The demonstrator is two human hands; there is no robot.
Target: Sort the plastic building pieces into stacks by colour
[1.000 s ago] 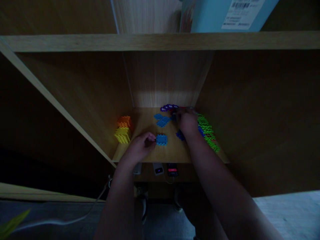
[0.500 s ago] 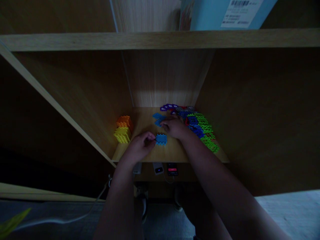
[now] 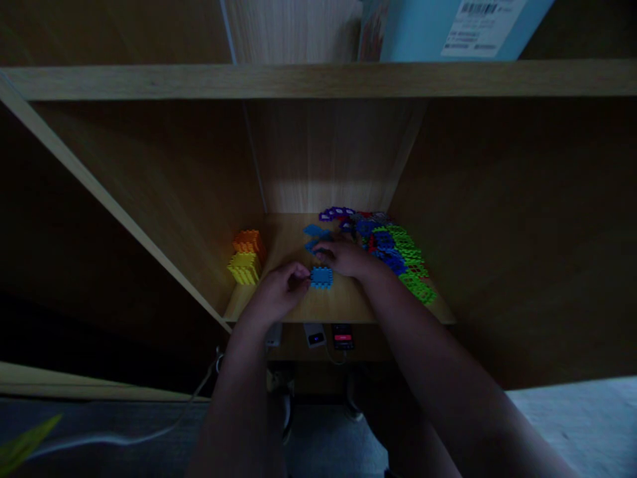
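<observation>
Inside a dim wooden shelf compartment, my left hand (image 3: 279,291) is pinched on the left side of a small stack of light blue interlocking tiles (image 3: 322,277) lying on the shelf board (image 3: 298,307). Just behind that stack, my right hand (image 3: 346,257) lies curled over loose light blue tiles (image 3: 312,233); what its fingers grip is hidden. To the right of that hand lies a heap of dark blue, red and purple tiles (image 3: 379,239).
An orange block stack (image 3: 247,241) and a yellow block stack (image 3: 243,267) stand at the left wall. Green tiles (image 3: 413,265) run along the right wall. Purple tiles (image 3: 336,214) lie at the back. Small devices (image 3: 328,336) sit below the shelf edge. A blue box (image 3: 448,30) rests on the upper shelf.
My right hand has pulled back from the purple tiles at the rear and moved left and nearer, onto the loose light blue tiles. My left hand has stayed on the blue stack.
</observation>
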